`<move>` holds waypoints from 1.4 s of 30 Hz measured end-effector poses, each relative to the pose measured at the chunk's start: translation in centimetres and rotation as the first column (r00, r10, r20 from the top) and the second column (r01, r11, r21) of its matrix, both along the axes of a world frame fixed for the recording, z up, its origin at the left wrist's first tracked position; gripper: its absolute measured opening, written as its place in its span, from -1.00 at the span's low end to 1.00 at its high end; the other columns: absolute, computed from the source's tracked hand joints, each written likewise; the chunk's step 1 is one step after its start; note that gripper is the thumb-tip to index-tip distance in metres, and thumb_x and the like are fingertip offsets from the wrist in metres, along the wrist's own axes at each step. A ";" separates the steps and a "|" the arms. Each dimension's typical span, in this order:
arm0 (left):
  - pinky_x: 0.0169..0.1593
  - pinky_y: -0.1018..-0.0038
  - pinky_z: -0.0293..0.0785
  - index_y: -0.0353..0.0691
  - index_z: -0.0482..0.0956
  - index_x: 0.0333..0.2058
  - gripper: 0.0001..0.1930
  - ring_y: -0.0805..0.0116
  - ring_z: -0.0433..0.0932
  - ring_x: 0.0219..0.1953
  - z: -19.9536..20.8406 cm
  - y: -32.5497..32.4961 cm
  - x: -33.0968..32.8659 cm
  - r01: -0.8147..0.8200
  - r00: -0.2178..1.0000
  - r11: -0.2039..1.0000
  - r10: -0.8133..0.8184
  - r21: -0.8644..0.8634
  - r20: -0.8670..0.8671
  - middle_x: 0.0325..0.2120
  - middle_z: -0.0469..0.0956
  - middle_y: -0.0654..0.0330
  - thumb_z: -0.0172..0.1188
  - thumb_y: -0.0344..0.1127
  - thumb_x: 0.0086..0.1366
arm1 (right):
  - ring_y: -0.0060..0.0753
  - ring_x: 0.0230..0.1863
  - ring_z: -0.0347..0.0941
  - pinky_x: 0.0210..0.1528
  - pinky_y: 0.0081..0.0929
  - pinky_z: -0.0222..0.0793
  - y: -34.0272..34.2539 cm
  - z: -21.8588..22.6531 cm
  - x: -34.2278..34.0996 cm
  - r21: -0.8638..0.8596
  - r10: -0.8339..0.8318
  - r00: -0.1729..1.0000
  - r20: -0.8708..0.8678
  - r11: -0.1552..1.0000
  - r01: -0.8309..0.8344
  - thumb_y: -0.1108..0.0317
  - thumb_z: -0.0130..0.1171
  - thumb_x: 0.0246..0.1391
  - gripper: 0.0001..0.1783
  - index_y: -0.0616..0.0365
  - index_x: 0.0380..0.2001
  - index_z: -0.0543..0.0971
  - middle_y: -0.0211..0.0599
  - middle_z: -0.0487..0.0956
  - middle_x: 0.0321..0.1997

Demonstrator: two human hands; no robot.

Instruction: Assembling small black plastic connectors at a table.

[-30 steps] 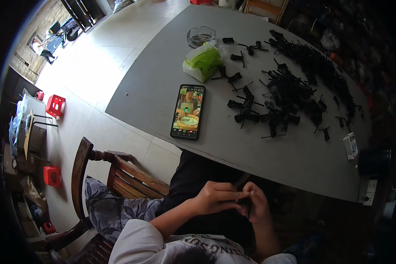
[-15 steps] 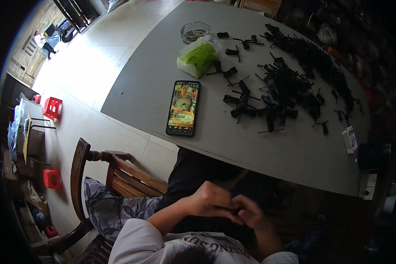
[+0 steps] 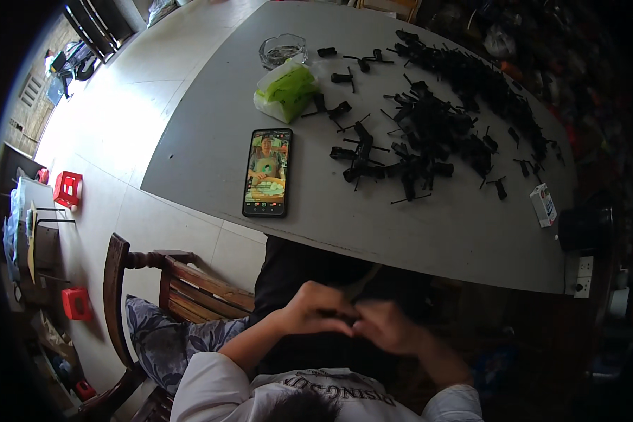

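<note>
Over my lap, below the near edge of the table, my two hands meet. My left hand (image 3: 318,309) is closed, its fingers curled toward the thumb; whatever they hold, if anything, is too small or hidden to name. Touching or nearly touching its fingertips is my right hand (image 3: 389,327), smeared by motion, so its fingers cannot be read. Beyond the hands, a phone (image 3: 268,172) with a lit video screen lies on the grey table (image 3: 211,151). Many small black plastic parts with thin rods (image 3: 429,116) are heaped on the table's right half.
A glass ashtray (image 3: 283,50) stands behind a green and white plastic bag (image 3: 286,90). Toward the right edge sits a small white box (image 3: 543,205). At left are a wooden chair (image 3: 207,287) with a patterned cushion (image 3: 155,341) and red stools (image 3: 67,190).
The whole view has shifted, so the table and its things sit farther left. My right hand has moved and blurred; the hands were pressed closer together before.
</note>
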State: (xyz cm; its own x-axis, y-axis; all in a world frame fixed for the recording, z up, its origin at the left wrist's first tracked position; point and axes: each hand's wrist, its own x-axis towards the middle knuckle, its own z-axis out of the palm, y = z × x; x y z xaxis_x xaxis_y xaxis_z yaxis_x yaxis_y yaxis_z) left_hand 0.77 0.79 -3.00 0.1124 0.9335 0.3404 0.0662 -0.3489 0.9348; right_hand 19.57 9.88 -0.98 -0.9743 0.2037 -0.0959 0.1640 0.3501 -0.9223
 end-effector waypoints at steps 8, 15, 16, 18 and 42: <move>-0.49 0.64 0.29 -0.27 0.40 -0.29 -0.67 0.48 0.34 -0.56 -3.6 -1.2 1.1 0.236 0.387 0.889 0.285 -0.393 0.877 -0.41 0.36 0.15 0.06 -0.06 0.25 | -0.03 0.09 0.22 0.11 -0.09 0.16 9.1 -3.1 -4.1 0.880 -0.531 0.808 -0.257 0.216 0.422 0.41 0.11 0.00 -0.70 0.10 -0.13 0.47 -0.08 0.31 0.04; -0.46 0.56 0.34 -0.21 0.39 -0.38 -0.75 0.35 0.38 -0.49 -4.8 -0.3 2.0 0.337 0.231 0.841 0.361 -0.422 0.904 -0.46 0.34 0.18 0.06 -0.12 0.25 | -0.16 -0.15 0.32 -0.03 -0.22 0.25 7.8 -3.2 -2.9 0.821 -0.485 0.822 -0.298 0.309 0.480 0.49 0.13 -0.04 -0.84 0.13 -0.32 0.46 -0.17 0.36 -0.14; -0.42 0.57 0.35 -0.21 0.39 -0.40 -0.78 0.38 0.40 -0.49 -5.2 -0.2 2.0 0.331 0.307 0.849 0.316 -0.412 0.898 -0.47 0.37 0.21 0.08 -0.16 0.23 | -0.16 -0.15 0.32 -0.03 -0.22 0.25 7.6 -3.0 -2.6 0.820 -0.485 0.822 -0.297 0.312 0.480 0.49 0.13 -0.04 -0.84 0.13 -0.32 0.46 -0.17 0.36 -0.14; -0.39 0.58 0.37 -0.21 0.39 -0.42 -0.81 0.41 0.41 -0.50 -5.1 -0.1 2.0 0.326 0.381 0.855 0.272 -0.404 0.884 -0.49 0.41 0.23 0.10 -0.21 0.22 | -0.29 -0.22 0.37 -0.14 -0.36 0.30 7.0 -2.4 -1.7 0.637 -0.536 0.771 -0.344 0.470 0.611 0.49 0.04 0.06 -0.93 0.18 -0.35 0.42 -0.16 0.38 -0.16; -0.56 0.49 0.34 -0.21 0.59 -0.19 -0.67 0.30 0.41 -0.63 0.6 1.2 2.2 -0.266 0.937 0.960 0.278 0.084 -0.212 -0.63 0.40 0.20 0.27 -0.46 -0.03 | -0.58 -0.22 0.37 -0.10 -0.61 0.26 -0.7 -2.5 0.1 -0.862 -0.653 0.757 0.018 0.373 0.342 0.50 0.19 -0.03 -0.85 0.16 -0.40 0.42 -0.37 0.48 -0.29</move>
